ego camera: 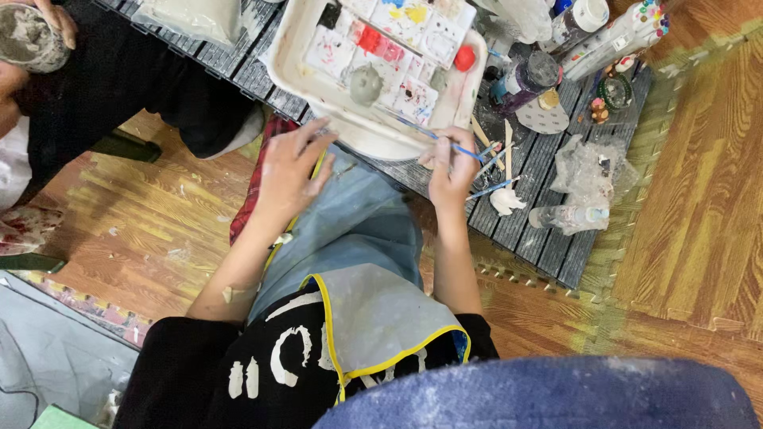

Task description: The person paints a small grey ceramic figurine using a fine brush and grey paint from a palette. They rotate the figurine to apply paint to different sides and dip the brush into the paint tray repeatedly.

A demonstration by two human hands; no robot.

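Looking down from my head cam: my right hand [451, 168] is pinching a thin blue paintbrush [433, 136] near its middle, bristle end reaching over the white paint tray [296, 67] toward the little grey clay ball [366, 84] sitting among the paint wells. My left hand [288, 171] is spread loose with the fingers apart, resting at the tray's near edge, not holding anything.

The brush looks super light and stiff, so I'd say a gentle pencil grip on the handle is plenty. The clay ball seems small and probably fragile or still soft, so I'd hold it by the sides, away from wet paint.

The tray sits on the low dark slatted desk [548, 230]. Just right of my brush hand there's a small white figure [504, 200] and some spare sticks [494, 155], then a crumpled plastic bag [586, 171] and paint bottles [532, 75] further back.
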